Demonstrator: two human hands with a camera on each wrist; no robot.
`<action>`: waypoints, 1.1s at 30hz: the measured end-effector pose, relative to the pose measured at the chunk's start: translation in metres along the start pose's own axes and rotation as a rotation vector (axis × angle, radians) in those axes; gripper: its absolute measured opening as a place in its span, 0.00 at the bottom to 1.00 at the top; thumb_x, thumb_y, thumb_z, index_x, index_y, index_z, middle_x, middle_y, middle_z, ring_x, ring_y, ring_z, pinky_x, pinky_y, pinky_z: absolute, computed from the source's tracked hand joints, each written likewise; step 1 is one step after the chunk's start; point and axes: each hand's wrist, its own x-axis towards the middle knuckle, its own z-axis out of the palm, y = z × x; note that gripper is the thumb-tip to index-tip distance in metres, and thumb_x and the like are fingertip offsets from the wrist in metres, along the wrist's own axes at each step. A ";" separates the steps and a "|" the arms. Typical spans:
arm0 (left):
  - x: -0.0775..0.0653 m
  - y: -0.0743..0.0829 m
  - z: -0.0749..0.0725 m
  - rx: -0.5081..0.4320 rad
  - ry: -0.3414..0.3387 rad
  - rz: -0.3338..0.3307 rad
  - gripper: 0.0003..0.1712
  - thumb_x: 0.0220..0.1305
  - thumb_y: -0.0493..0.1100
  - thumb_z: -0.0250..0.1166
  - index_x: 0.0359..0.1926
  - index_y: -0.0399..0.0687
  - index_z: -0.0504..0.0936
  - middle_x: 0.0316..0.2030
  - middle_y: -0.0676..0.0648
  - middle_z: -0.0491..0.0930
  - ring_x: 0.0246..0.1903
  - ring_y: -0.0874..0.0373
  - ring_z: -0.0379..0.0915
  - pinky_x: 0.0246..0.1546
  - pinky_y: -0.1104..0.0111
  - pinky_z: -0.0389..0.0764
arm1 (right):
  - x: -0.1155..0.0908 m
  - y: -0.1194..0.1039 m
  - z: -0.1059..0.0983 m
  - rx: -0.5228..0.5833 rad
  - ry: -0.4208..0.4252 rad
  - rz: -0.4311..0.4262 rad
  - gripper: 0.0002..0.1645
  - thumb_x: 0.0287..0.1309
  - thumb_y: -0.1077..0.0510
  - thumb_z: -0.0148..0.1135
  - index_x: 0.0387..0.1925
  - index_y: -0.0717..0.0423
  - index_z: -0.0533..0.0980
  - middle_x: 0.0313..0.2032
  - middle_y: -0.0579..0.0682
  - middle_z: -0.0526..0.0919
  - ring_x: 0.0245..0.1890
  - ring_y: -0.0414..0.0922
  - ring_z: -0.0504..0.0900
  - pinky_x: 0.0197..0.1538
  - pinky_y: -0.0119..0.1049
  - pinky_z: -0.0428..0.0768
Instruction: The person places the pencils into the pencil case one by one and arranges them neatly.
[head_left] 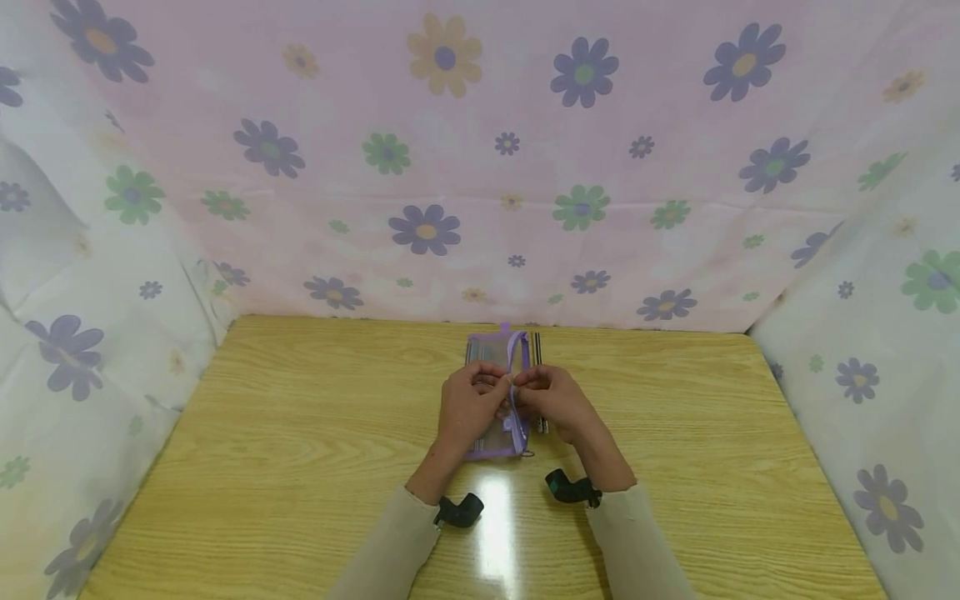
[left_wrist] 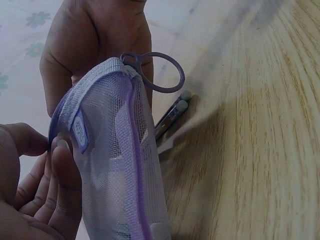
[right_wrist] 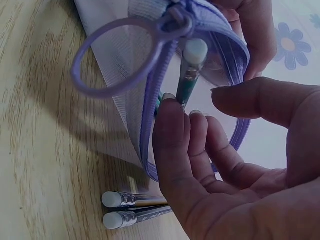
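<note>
A purple-edged mesh pencil pouch (head_left: 491, 437) lies on the table, its zipped side gaping. My left hand (head_left: 468, 408) pinches the zipper edge between thumb and finger. At the mouth, my right hand (head_left: 561, 404) has its fingers inside, thumb and index finger apart. Right by those fingertips, a green pencil (right_wrist: 187, 82) with a white eraser stands in the opening; whether they touch it I cannot tell. A purple ring pull (left_wrist: 170, 57) hangs at the pouch's near end. The fingers partly hide the pencil's lower part.
Two pencils with white erasers, a gold-toned pencil (right_wrist: 142, 201) and a dark pencil (right_wrist: 145, 215), lie beside the pouch on the wooden table (head_left: 300, 467). Flowered cloth (head_left: 517, 175) encloses the table's back and sides. Black wrist devices sit at both cuffs.
</note>
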 end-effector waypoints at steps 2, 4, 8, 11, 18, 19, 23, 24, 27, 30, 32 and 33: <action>0.000 0.000 0.000 -0.003 0.000 -0.001 0.04 0.69 0.36 0.71 0.42 0.38 0.87 0.32 0.42 0.88 0.22 0.55 0.84 0.20 0.65 0.87 | 0.000 0.000 0.000 -0.002 -0.009 -0.007 0.16 0.68 0.69 0.60 0.54 0.75 0.75 0.44 0.61 0.82 0.38 0.47 0.86 0.50 0.47 0.90; 0.000 0.000 0.000 -0.003 0.000 -0.002 0.04 0.69 0.36 0.71 0.42 0.38 0.87 0.32 0.42 0.88 0.22 0.55 0.84 0.20 0.66 0.87 | 0.000 0.001 0.000 -0.003 -0.014 -0.010 0.15 0.68 0.69 0.60 0.54 0.75 0.74 0.43 0.61 0.82 0.38 0.46 0.86 0.50 0.48 0.90; 0.000 0.000 0.000 -0.002 0.001 -0.005 0.04 0.69 0.35 0.71 0.42 0.38 0.87 0.32 0.43 0.88 0.22 0.55 0.84 0.20 0.66 0.87 | -0.001 0.001 -0.001 -0.005 -0.024 -0.017 0.16 0.69 0.69 0.59 0.54 0.75 0.74 0.43 0.60 0.83 0.38 0.45 0.85 0.50 0.48 0.90; 0.000 0.000 0.000 0.000 0.001 -0.008 0.04 0.69 0.35 0.71 0.42 0.38 0.86 0.31 0.43 0.88 0.21 0.56 0.84 0.19 0.67 0.86 | -0.001 0.001 -0.001 -0.012 -0.029 -0.019 0.16 0.69 0.68 0.59 0.54 0.74 0.74 0.43 0.60 0.83 0.38 0.46 0.85 0.50 0.46 0.89; 0.001 0.000 0.000 0.010 0.005 -0.007 0.04 0.69 0.35 0.71 0.42 0.38 0.87 0.31 0.43 0.88 0.22 0.56 0.84 0.20 0.67 0.87 | 0.000 0.002 -0.001 -0.043 -0.007 -0.043 0.14 0.69 0.69 0.59 0.53 0.73 0.76 0.44 0.62 0.83 0.40 0.50 0.86 0.47 0.45 0.90; 0.001 0.000 0.000 0.012 0.005 -0.005 0.04 0.69 0.35 0.71 0.42 0.39 0.87 0.31 0.43 0.88 0.22 0.56 0.85 0.20 0.66 0.87 | 0.000 0.002 -0.001 -0.052 0.008 -0.043 0.13 0.69 0.69 0.59 0.52 0.72 0.77 0.44 0.62 0.83 0.40 0.51 0.86 0.47 0.44 0.90; 0.001 0.000 0.000 0.012 0.005 0.003 0.04 0.69 0.36 0.72 0.41 0.39 0.87 0.31 0.43 0.88 0.22 0.54 0.85 0.20 0.64 0.88 | -0.002 0.002 -0.003 -0.122 0.085 -0.055 0.13 0.69 0.68 0.60 0.52 0.72 0.78 0.44 0.64 0.83 0.41 0.54 0.87 0.45 0.46 0.91; 0.001 0.000 0.000 0.012 0.005 0.004 0.04 0.69 0.36 0.72 0.41 0.39 0.87 0.31 0.42 0.88 0.22 0.53 0.85 0.20 0.64 0.88 | -0.001 0.003 -0.004 -0.145 0.111 -0.048 0.13 0.69 0.68 0.61 0.51 0.71 0.79 0.44 0.63 0.84 0.40 0.53 0.86 0.44 0.44 0.90; 0.001 0.000 -0.001 0.003 0.007 -0.003 0.04 0.69 0.37 0.72 0.41 0.40 0.87 0.31 0.42 0.88 0.22 0.53 0.85 0.20 0.65 0.88 | -0.002 0.003 -0.007 -0.213 0.167 -0.045 0.13 0.68 0.66 0.62 0.51 0.69 0.80 0.43 0.62 0.84 0.39 0.52 0.86 0.41 0.43 0.90; 0.000 0.000 0.000 0.002 0.009 -0.014 0.04 0.69 0.37 0.72 0.41 0.40 0.87 0.31 0.42 0.88 0.23 0.53 0.86 0.20 0.66 0.87 | -0.001 0.004 -0.010 -0.300 0.223 -0.043 0.12 0.66 0.64 0.64 0.49 0.66 0.82 0.41 0.59 0.85 0.38 0.50 0.84 0.38 0.39 0.88; 0.000 0.001 0.000 0.004 0.010 -0.018 0.05 0.70 0.38 0.72 0.42 0.40 0.87 0.31 0.42 0.88 0.23 0.53 0.86 0.20 0.67 0.87 | -0.001 0.004 -0.011 -0.363 0.256 -0.047 0.12 0.64 0.63 0.66 0.47 0.63 0.82 0.40 0.57 0.85 0.39 0.50 0.84 0.38 0.38 0.86; 0.000 0.001 0.000 0.005 0.011 -0.019 0.05 0.70 0.38 0.72 0.42 0.40 0.87 0.31 0.42 0.88 0.23 0.53 0.86 0.20 0.67 0.87 | 0.000 0.005 -0.012 -0.394 0.271 -0.049 0.12 0.63 0.62 0.66 0.47 0.62 0.83 0.40 0.56 0.86 0.39 0.50 0.84 0.37 0.38 0.85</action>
